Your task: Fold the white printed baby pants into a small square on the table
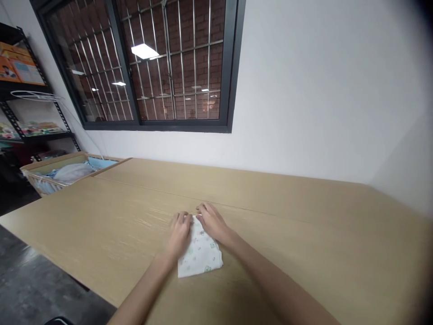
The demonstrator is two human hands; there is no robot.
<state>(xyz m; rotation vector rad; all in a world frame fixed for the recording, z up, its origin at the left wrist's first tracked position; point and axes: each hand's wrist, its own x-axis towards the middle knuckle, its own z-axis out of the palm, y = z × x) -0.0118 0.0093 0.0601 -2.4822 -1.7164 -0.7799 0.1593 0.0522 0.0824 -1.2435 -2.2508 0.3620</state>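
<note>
A folded white cloth with small green and grey prints lies flat on the wooden table, its wider edge towards me. At its far left corner, my left hand has its fingers curled over the edge and closed on the fabric. My right hand grips the far right corner with bent fingers and covers part of that side. The fingertips of both hands nearly meet at the narrow far end. Whether the cloth is a garment cannot be told from its folded shape.
The pale wooden table runs to a white wall under a barred window. A wooden crib with blue and white bedding adjoins its far left end. Black shelving with orange boxes stands behind. Grey floor shows at lower left.
</note>
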